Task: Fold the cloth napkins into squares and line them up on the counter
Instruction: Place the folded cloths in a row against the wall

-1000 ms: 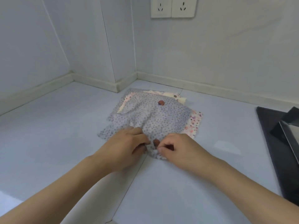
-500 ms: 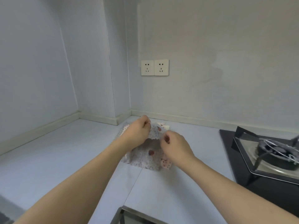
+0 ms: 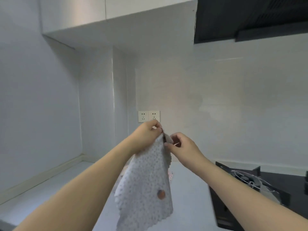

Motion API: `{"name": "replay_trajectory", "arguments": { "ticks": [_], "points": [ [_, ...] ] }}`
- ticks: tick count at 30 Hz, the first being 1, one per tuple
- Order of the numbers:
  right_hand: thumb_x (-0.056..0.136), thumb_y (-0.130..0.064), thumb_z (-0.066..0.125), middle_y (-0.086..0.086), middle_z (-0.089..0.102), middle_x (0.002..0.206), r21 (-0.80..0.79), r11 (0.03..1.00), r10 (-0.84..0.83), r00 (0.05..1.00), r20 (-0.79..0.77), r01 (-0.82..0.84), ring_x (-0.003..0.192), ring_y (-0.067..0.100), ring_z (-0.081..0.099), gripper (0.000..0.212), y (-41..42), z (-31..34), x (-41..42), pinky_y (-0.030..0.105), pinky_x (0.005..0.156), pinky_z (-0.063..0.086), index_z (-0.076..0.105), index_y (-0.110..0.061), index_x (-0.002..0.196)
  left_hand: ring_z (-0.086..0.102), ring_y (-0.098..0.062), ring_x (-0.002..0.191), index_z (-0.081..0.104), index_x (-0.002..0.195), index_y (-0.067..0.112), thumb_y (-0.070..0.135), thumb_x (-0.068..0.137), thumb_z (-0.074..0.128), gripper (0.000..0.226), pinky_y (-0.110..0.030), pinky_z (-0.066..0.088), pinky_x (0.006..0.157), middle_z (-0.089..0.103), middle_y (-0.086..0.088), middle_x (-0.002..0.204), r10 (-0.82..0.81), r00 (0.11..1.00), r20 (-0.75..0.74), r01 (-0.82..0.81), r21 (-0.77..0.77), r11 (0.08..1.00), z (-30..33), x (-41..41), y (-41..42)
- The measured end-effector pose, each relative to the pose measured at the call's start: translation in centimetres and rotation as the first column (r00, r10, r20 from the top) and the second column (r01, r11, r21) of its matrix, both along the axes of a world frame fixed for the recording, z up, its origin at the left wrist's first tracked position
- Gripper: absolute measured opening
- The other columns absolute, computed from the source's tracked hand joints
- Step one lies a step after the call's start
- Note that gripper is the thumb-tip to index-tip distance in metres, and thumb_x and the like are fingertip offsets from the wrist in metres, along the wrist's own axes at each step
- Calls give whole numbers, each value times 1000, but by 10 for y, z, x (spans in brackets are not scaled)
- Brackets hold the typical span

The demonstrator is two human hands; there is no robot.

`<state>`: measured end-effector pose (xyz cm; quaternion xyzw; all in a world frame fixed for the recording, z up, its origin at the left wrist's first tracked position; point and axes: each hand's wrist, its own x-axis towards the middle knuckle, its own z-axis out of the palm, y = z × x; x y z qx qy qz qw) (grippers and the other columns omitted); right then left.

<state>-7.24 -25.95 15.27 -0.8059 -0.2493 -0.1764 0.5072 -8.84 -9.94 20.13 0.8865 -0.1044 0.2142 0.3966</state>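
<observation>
Grey napkin (image 3: 146, 184) (one) between two hands

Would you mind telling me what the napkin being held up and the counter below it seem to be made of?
The napkin looks like thin, soft woven cloth with a matt finish: it hangs limp, drapes in folds, and has a scalloped edge and a small printed pattern. The counter looks like a hard, smooth pale slab with a slight sheen, perhaps stone or laminate; the picture cannot settle which.
</observation>
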Motion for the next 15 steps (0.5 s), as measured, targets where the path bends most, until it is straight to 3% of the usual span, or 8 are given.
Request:
{"name": "replay_trajectory", "arguments": {
  "ticks": [3, 8, 12, 15],
  "points": [
    [88, -35, 63, -4, 64, 78, 59, 998, 8, 999, 35, -10, 71, 14, 58, 18, -14, 28, -30, 25, 62, 44, 60, -18, 83, 50, -11, 62, 61, 96, 14, 24, 96, 51, 14, -25, 41, 60, 61, 4, 73, -38, 998, 46, 36, 34, 999, 25, -38, -10],
    [91, -15, 57, 5, 60, 70, 41, 999, -37, 995, 89, 33, 56, 17, 56, 10, -34, 76, -70, 22, 48, 40, 58, -9, 84, 50, -13, 62, 63, 96, 17, 25, 91, 61, 10, -25, 41, 60, 62, 0, 77, -128, 992, 19, 125, 108, 986, 60, -95, -14],
    [91, -10, 55, 6, 60, 70, 28, 993, -117, 977, 177, 114, 52, 17, 59, 14, -53, 105, -94, 17, 44, 40, 57, -12, 78, 61, -16, 74, 66, 98, 14, 19, 88, 65, 11, -30, 51, 70, 68, -9, 91, -97, 994, -42, 102, 160, 982, 80, -123, -10],
    [91, -9, 56, 7, 61, 72, -6, 991, -134, 973, 190, 137, 49, 18, 57, 13, -65, 117, -100, 14, 40, 37, 59, -12, 79, 64, -17, 78, 68, 91, 13, 30, 83, 73, 20, -36, 53, 78, 70, -8, 93, -33, 996, -84, 52, 235, 970, 90, -135, -5]
  ]
}}
